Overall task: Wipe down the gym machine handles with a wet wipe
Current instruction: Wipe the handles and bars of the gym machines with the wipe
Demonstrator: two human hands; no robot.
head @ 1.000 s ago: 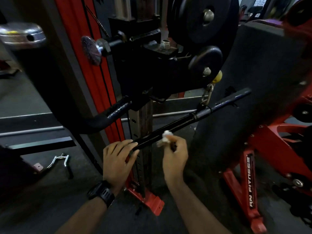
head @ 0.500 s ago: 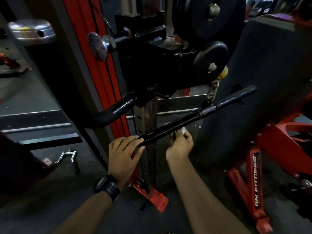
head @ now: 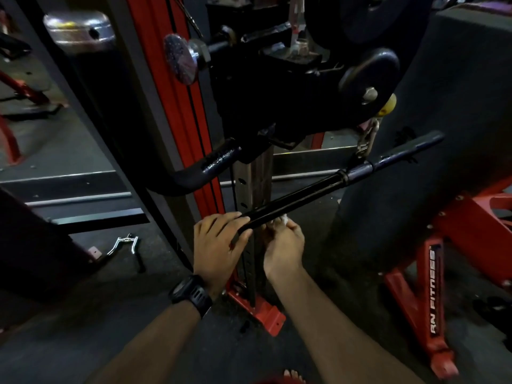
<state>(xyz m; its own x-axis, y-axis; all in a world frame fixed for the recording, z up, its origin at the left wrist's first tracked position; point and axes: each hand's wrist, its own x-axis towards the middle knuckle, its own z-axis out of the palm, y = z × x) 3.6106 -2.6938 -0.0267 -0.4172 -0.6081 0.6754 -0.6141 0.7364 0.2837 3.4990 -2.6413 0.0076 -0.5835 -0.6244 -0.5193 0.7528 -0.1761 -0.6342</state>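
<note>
Head camera: a person's left hand (head: 219, 242), a black wristwatch (head: 191, 295) on its wrist, holds the near tip of a glossy black straight bar (head: 318, 189) between laid-over fingers and thumb. Just to its right, the right hand (head: 282, 245) pinches a crumpled white wet wipe (head: 279, 219) up against the bar's underside; only a scrap of white shows above the knuckles.

From the hands the smooth round bar slopes up and away to the right, past a raised collar, to a matte grip hanging from a metal snap clip (head: 367, 139). Behind the hands a perforated steel upright (head: 246, 187) runs down to a red foot plate (head: 266, 314) and partly blocks the view between them. Above the left hand a thick curved black handle (head: 199, 173) juts out. Far left of it a chrome cable handle (head: 124, 245) lies on the dark floor. Right of the right hand rises a broad black pad (head: 457, 106) over a red frame (head: 433, 292) lettered RN FITNESS.

Compared with half a second earlier, the wipe hand sits closer to the left hand, nearer the bar's tip.
</note>
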